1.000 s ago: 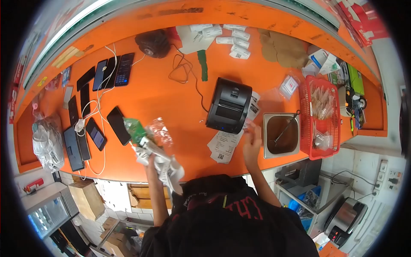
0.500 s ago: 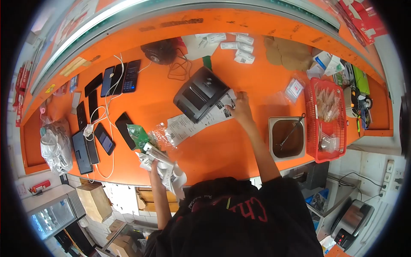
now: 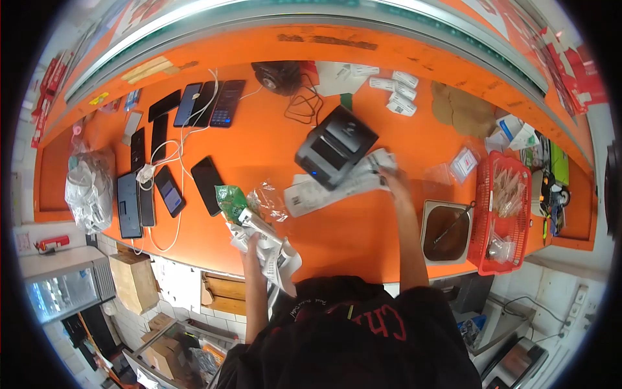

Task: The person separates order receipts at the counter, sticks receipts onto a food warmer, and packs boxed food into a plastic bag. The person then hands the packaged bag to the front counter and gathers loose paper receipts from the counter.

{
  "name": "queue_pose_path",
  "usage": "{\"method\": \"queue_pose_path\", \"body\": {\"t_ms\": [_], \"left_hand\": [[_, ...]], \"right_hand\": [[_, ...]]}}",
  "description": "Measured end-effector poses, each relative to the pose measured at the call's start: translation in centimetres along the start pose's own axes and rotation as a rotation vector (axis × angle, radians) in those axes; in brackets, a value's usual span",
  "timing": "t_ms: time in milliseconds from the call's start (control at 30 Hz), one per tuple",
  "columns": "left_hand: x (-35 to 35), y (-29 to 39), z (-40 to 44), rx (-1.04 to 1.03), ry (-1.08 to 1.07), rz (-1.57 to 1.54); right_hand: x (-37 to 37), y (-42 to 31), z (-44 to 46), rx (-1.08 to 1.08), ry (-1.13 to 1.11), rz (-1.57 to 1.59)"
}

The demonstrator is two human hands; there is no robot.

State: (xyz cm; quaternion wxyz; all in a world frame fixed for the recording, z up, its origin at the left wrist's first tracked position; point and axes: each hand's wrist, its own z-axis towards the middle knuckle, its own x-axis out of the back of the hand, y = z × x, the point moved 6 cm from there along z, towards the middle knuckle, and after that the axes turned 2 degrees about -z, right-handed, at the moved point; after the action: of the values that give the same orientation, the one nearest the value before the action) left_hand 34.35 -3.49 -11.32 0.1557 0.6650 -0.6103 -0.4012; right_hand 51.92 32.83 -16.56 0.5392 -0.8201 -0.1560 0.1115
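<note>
My left hand [image 3: 250, 249] is closed around crumpled white receipts [image 3: 278, 259], with a green and clear plastic wrapper [image 3: 231, 202] beside them. Right of the printer, my right hand [image 3: 393, 179] has its fingers closed on the end of long printed receipts [image 3: 343, 188]. These papers lie partly under and in front of the black receipt printer [image 3: 337, 147], which sits turned at an angle on the orange table [image 3: 337, 240]. A clear plastic piece [image 3: 269, 200] rests by the wrapper.
Several phones [image 3: 206, 185] and white cables lie at left, near a filled plastic bag [image 3: 91, 191]. At right are a metal tray [image 3: 447, 233] with a utensil and a red basket [image 3: 481, 220]. Small white labels [image 3: 402, 94] lie at the back, beside brown paper [image 3: 463, 110].
The printer has been turned at an angle. My right hand moved from the printer's front corner to the receipts at its right and took hold of them. My left hand still holds its papers.
</note>
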Motion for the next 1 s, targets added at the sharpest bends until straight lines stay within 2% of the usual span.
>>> {"method": "queue_pose_path", "body": {"t_ms": [67,133,200,267,300,333,367,400,433,467,500,533,600,633,700,733,767,833,867,933,967,1000], "left_hand": [[-0.5,0.5,-0.6,-0.014,-0.007,0.005],[0.4,-0.1,0.1,-0.051,0.022,0.021],[0.4,-0.3,0.1,-0.087,0.045,0.040],[-1.0,-0.1,-0.6,-0.160,0.001,0.209],[-1.7,-0.8,-0.8,-0.121,-0.031,0.235],[-3.3,-1.3,-1.6,-0.109,-0.098,0.245],[-4.6,-1.5,-2.3,-0.099,-0.168,0.255],[-4.6,-2.8,-2.3,0.074,-0.265,0.095],[-4.3,-4.5,-2.3,0.247,-0.361,-0.067],[-3.6,-5.7,-1.4,0.375,-0.565,-0.235],[-4.1,-4.8,-2.0,0.367,-0.570,-0.236],[-5.5,-2.8,-3.5,0.301,-0.664,-0.284],[-6.9,-1.6,-4.4,0.239,-0.766,-0.331],[-6.5,-2.1,-3.8,0.215,-0.595,-0.237],[-5.6,-2.7,-2.9,0.161,-0.251,-0.052],[-6.4,-2.2,-3.0,0.114,-0.221,-0.103],[-6.6,-1.7,-2.7,0.111,-0.229,-0.107],[-6.1,-1.4,-2.2,0.194,-0.268,-0.167],[-4.7,-1.4,-0.9,0.156,-0.184,-0.210],[-1.5,-1.7,0.9,0.196,-0.177,-0.185],[-0.9,-1.5,1.4,0.197,-0.196,-0.165],[0.3,-1.8,2.3,0.122,-0.107,-0.134]], "right_hand": [[2.2,-1.3,-1.6,0.268,0.055,-0.164],[0.4,-8.6,-8.0,0.444,0.185,-0.620],[-2.4,-12.6,-13.6,0.614,0.216,-0.608],[-4.8,-11.6,-17.5,0.681,0.149,-0.818],[-6.6,-11.6,-20.1,0.782,0.102,-0.789],[-8.7,-11.7,-22.3,0.844,-0.061,-0.779],[-10.5,-10.5,-23.7,0.821,-0.255,-0.672],[-12.3,-8.8,-23.8,0.680,-0.379,-0.459],[-13.2,-7.5,-23.3,0.422,-0.411,-0.187],[-13.4,-6.3,-22.6,0.266,-0.442,-0.198],[-13.6,-5.1,-22.0,0.110,-0.474,-0.209],[-13.5,-4.6,-21.4,0.118,-0.476,-0.207],[-13.9,-4.0,-21.1,0.412,-0.592,-0.460],[-14.1,-3.4,-20.9,0.414,-0.590,-0.465],[-15.2,-2.8,-20.9,0.571,-0.618,-0.611],[-15.5,-2.0,-20.3,0.458,-0.658,-0.562],[-15.1,-2.2,-19.5,0.467,-0.655,-0.565],[-16.3,-8.7,-19.7,0.140,-1.111,-0.312],[-15.7,-10.5,-18.3,0.080,-1.160,-0.469],[-15.4,-13.6,-12.7,0.183,-1.081,-0.355],[-15.1,-15.9,-8.9,0.226,-0.965,-0.341],[-14.8,-16.7,-3.9,0.290,-0.799,-0.451]]}}
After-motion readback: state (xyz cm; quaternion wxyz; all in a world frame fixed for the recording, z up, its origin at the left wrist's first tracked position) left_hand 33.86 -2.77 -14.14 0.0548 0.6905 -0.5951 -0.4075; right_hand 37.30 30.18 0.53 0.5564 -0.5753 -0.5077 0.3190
